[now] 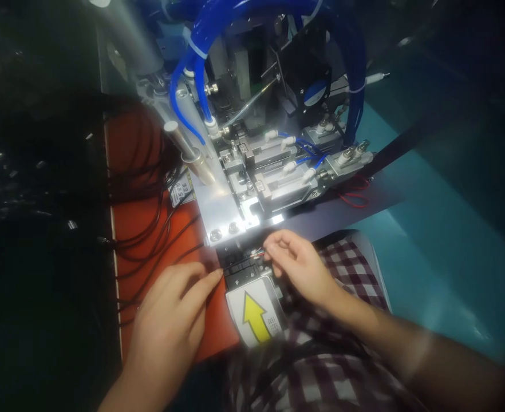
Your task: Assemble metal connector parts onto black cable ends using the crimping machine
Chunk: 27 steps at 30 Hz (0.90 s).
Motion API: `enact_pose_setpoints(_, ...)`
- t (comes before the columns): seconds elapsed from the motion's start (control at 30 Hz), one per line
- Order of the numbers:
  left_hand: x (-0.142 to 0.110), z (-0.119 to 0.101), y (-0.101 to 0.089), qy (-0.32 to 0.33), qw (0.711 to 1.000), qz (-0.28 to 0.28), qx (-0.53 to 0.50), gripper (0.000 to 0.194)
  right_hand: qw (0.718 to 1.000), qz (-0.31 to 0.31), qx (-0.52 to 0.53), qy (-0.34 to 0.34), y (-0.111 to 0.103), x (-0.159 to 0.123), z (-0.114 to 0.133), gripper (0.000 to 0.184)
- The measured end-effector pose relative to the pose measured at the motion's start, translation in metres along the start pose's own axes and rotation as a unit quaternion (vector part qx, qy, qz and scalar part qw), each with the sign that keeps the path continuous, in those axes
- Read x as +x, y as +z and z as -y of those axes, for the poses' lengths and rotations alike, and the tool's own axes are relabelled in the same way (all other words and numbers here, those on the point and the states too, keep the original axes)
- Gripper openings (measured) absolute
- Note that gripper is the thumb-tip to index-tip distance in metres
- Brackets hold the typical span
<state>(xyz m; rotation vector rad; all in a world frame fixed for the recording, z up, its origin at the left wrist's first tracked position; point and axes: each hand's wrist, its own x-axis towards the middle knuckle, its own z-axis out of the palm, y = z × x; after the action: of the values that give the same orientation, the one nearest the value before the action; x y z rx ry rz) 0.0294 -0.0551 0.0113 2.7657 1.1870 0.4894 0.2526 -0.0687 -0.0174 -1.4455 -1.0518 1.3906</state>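
My left hand (173, 317) is at the left side of a black fixture block (240, 270), thumb and forefinger pinched together on a dark cable (235, 264) that runs across the block. On the other side, my right hand (299, 266) pinches the thin coloured wires (259, 253) at the cable's end; red and light strands show by the fingertips. Below the block is a white plate (255, 312) with a yellow arrow. A bright metal plate (222, 214) of the machine stands just beyond both hands.
Behind, the machine carries metal cylinders (293, 191) with blue air tubes (235, 11). Several black cables (149, 237) lie on the orange-red surface (138, 274) at left. A metal post (184, 143) rises near the labelled sticker (181, 187). Checked cloth (321, 366) covers my lap.
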Motion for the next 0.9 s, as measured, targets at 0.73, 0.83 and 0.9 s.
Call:
enact_pose_setpoints(0.73, 0.0, 0.003, -0.012, -0.035, 0.998, 0.043, 0.016, 0.031, 0.739, 0.075, -0.592, -0.312, -0.006, -0.013, 0.049, 0.028)
enact_pose_setpoints(0.83, 0.001, 0.003, -0.013, -0.03, 0.999, 0.024, 0.025, 0.031, 0.747, 0.089, -0.584, -0.306, -0.005, -0.012, 0.05, 0.029)
enact_pose_setpoints(0.9, 0.001, 0.002, -0.012, -0.028, 0.999, 0.015, 0.029, 0.031, 0.754, 0.098, -0.568, -0.315, -0.001, -0.012, 0.048, 0.028)
